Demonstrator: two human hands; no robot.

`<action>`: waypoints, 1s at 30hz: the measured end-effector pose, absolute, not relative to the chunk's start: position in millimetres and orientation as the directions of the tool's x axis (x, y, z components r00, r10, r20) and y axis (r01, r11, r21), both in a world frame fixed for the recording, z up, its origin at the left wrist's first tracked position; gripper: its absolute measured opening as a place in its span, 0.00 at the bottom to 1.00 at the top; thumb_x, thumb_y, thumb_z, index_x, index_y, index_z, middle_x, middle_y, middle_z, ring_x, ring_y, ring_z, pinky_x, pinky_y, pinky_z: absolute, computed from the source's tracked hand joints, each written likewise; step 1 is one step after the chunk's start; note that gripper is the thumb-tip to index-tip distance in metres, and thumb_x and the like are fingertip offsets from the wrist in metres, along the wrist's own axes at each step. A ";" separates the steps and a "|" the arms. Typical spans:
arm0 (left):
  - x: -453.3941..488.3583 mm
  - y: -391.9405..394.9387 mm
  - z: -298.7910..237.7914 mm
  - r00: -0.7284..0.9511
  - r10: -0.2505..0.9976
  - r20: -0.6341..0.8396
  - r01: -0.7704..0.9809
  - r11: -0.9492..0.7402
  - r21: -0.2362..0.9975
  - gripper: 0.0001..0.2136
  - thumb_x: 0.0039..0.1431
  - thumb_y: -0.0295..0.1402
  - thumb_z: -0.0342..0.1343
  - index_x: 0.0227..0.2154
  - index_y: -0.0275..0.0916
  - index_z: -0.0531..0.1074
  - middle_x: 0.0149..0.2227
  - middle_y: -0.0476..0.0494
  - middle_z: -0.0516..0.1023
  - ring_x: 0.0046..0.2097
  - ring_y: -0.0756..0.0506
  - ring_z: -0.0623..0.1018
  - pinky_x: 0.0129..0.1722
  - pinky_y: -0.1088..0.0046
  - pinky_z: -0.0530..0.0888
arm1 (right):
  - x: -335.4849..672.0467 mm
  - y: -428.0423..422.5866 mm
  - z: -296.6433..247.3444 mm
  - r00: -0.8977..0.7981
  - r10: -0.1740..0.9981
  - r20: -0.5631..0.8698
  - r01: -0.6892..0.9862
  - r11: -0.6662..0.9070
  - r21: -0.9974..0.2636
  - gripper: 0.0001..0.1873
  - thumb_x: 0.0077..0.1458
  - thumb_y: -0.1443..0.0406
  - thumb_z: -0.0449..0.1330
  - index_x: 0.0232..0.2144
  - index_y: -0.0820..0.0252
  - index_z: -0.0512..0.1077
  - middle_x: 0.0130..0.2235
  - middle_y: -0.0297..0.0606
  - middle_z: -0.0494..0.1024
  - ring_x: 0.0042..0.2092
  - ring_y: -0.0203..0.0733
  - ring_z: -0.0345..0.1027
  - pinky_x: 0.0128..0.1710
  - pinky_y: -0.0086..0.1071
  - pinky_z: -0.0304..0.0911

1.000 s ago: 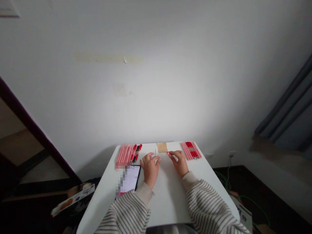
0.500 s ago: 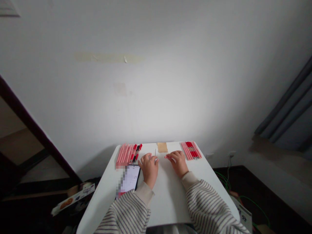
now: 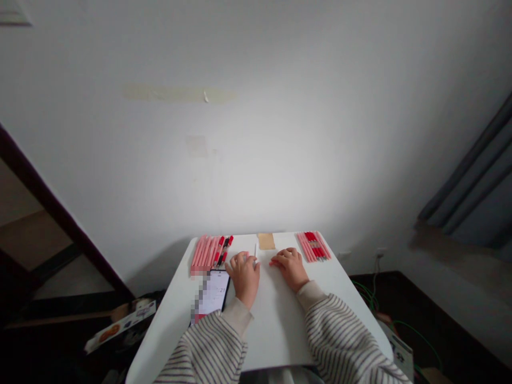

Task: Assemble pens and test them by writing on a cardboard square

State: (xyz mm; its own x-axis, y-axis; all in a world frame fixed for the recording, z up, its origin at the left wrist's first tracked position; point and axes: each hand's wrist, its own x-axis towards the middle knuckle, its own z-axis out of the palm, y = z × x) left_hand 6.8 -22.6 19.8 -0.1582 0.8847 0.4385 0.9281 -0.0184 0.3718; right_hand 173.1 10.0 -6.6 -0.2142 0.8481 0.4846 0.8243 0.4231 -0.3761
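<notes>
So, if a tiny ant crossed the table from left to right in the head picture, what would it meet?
Left row of pens → left hand → tan square → right hand → right row of pens.

The counter [image 3: 276, 330] is white; both sleeves [image 3: 212, 346] carry dark stripes on cream, with plain beige cuffs [image 3: 237, 318]; the pen-like sticks [image 3: 202, 253] are pale pink, the pens [image 3: 219, 250] alongside red and black; the small piece [image 3: 273, 262] at the right hand [image 3: 293, 268] is pinkish red; the square [image 3: 266, 241] is tan; the phone [image 3: 217, 292] shows a black edge around a pale screen; the wall [image 3: 264, 149] is greyish white; the curtain [image 3: 472, 186] slate grey; the cables [image 3: 370, 298] green.
</notes>
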 end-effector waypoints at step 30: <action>4.8 -17.9 7.4 -0.138 0.834 0.533 0.964 -0.009 0.265 0.09 0.54 0.36 0.54 0.36 0.43 0.76 0.46 0.42 0.72 0.51 0.38 0.64 0.55 0.46 0.55 | 175.9 11.8 -11.6 -0.200 0.852 0.483 0.809 0.422 -0.409 0.10 0.57 0.61 0.58 0.41 0.45 0.77 0.42 0.38 0.76 0.48 0.46 0.59 0.48 0.40 0.57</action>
State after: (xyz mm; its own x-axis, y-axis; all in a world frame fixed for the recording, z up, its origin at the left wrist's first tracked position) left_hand 4.8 -17.9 7.4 -0.1383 0.8345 0.5334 0.9643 -0.0094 0.2646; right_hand 175.9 11.8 -11.6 -0.2000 0.8525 0.4829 0.8093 0.4216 -0.4090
